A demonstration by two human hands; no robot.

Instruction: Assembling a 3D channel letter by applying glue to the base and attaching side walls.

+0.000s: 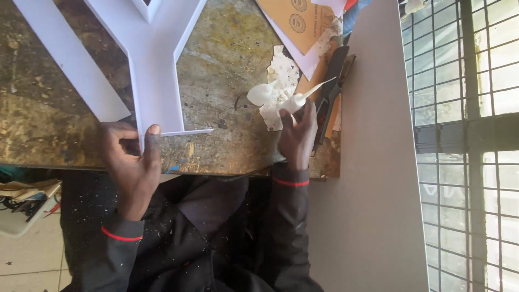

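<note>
White letter piece [154, 65] pinched by left hand [132, 157]; right hand [298, 135] grips glue bottle [297, 101].

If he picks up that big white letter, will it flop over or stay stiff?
Probably stiff: the white letter keeps straight edges and flat faces while the left hand pinches only its bottom end. Likely light too, since its walls look thin. The thin strip at its foot might bend easily.

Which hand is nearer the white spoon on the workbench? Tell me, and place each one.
Right. The right hand, holding a white squeeze bottle, sits just beside the white spoon, not touching it. The left hand is farther off, pinching the base of the white letter shape.
</note>
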